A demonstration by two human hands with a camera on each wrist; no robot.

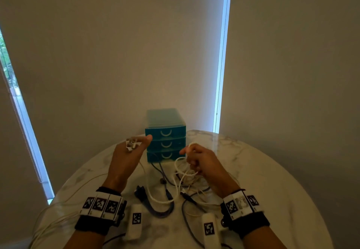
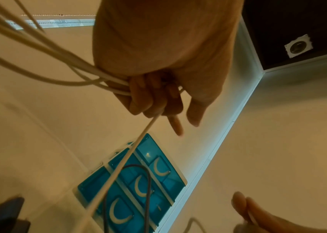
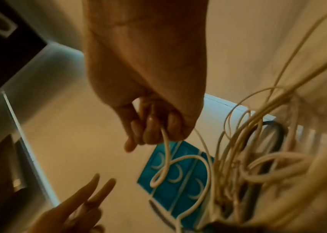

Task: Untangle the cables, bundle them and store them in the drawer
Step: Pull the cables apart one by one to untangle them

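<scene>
A tangle of white cables (image 1: 187, 176) and dark cables (image 1: 161, 210) lies on the marble table (image 1: 263, 170). My left hand (image 1: 134, 147) is raised in front of the teal three-drawer unit (image 1: 165, 133) and holds white connector ends (image 1: 131, 144). In the left wrist view its curled fingers (image 2: 150, 97) grip several white cables (image 2: 39, 47), with the index finger and thumb sticking out. My right hand (image 1: 191, 155) holds a loop of white cable above the tangle, and its fingers (image 3: 154, 129) curl round that white cable (image 3: 166, 157). All three drawers are closed.
A black plug (image 1: 140, 191) lies between my wrists. White cables trail off the table's left edge (image 1: 58, 215). The drawer unit stands at the table's far edge against the wall, with a window blind behind it.
</scene>
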